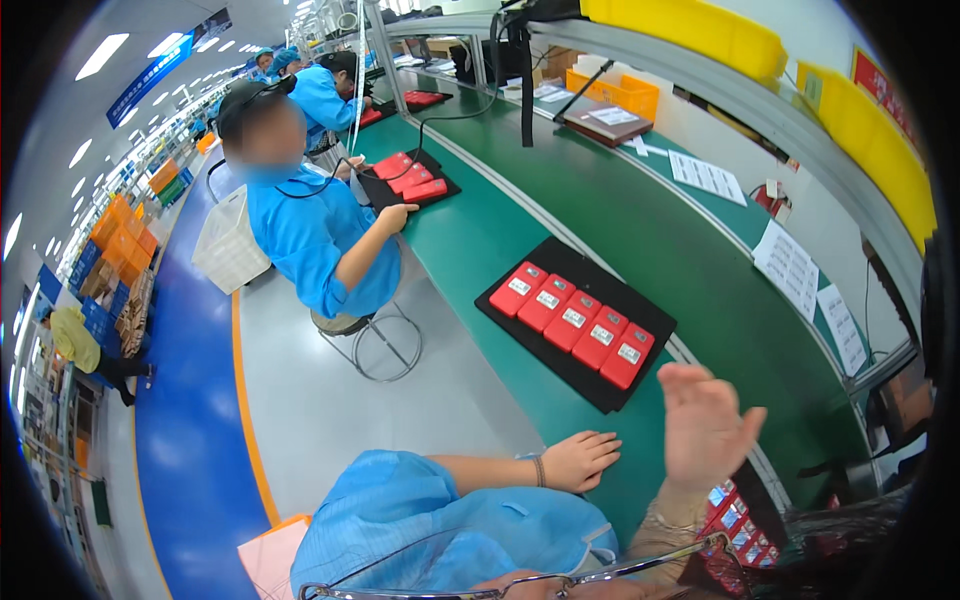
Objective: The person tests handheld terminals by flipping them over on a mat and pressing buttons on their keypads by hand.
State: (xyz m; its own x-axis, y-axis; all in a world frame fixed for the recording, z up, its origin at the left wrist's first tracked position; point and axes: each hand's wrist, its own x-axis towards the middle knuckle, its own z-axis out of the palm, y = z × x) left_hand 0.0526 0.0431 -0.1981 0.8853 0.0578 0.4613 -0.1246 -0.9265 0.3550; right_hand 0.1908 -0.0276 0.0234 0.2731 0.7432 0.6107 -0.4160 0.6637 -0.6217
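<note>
The left hand [580, 458] lies flat on the near edge of the green desk [640, 220], palm down, fingers together and pointing right; its grip is empty. The right hand [705, 425] is raised above the desk with the palm open and the fingers spread; its grip is apart and clamped on nothing.

The thing nearest both hands is the black tray [590, 380], which sits on the desk just beyond the hands. It carries a diagonal row of five red cases [575, 322], each with a small pale label on top. The cases lie side by side, touching or nearly so. A second batch of red cases [735, 520] shows at the near right, below the right hand, partly hidden and blurred.

Further along the desk on the left, a co-worker in a blue coat [310, 235] sits on a stool [370, 340] with a hand at another black tray of red cases [410, 180]. White sheets [790, 265] lie along the far side of the desk, and yellow bins [700, 25] stand on the overhead rail.

Hazards, as judged from this position:
- The raised right hand hangs close to the near corner of the black tray. A careless downward sweep could knock the tray or push the end case out of the row.
- The tray's near corner lies close to the desk edge. A push from the right could slide it toward the floor.
</note>
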